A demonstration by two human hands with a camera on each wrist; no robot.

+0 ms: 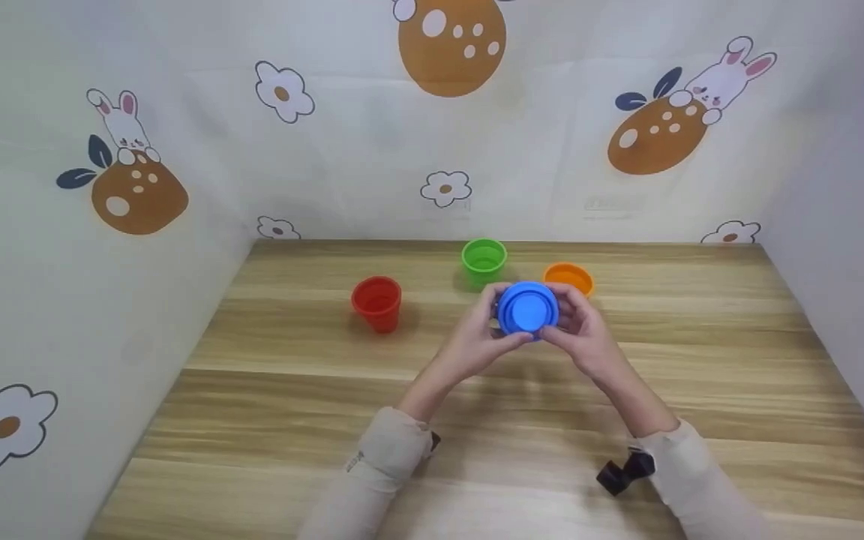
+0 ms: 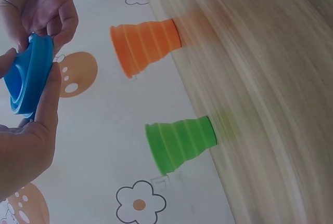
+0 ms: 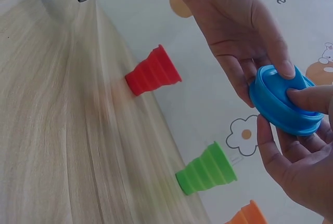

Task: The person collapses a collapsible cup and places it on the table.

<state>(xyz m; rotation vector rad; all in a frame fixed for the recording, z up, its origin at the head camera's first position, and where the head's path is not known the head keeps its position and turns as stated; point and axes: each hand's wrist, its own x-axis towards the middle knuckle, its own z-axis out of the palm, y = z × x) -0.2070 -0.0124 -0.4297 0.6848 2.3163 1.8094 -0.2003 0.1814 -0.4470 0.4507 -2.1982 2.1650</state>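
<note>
Both hands hold a blue collapsible cup (image 1: 529, 310) up above the table, its nested rings folded nearly flat. My left hand (image 1: 481, 339) grips its left side, and my right hand (image 1: 586, 334) grips the right side, thumbs on the near face and fingers behind. In the right wrist view the folded blue cup (image 3: 286, 99) is tilted between the two hands. Past the hands stand a green collapsible cup (image 1: 484, 259) and an orange one (image 1: 568, 278), the latter partly hidden by the right hand in the head view. A red collapsible cup (image 1: 377, 302) stands to the left.
The wood-grain table (image 1: 274, 420) is bounded at the back and sides by pale printed walls (image 1: 357, 150). The green, orange and red cups stand upright, extended, mouths up. A black camera mount (image 1: 625, 471) is on the right wrist.
</note>
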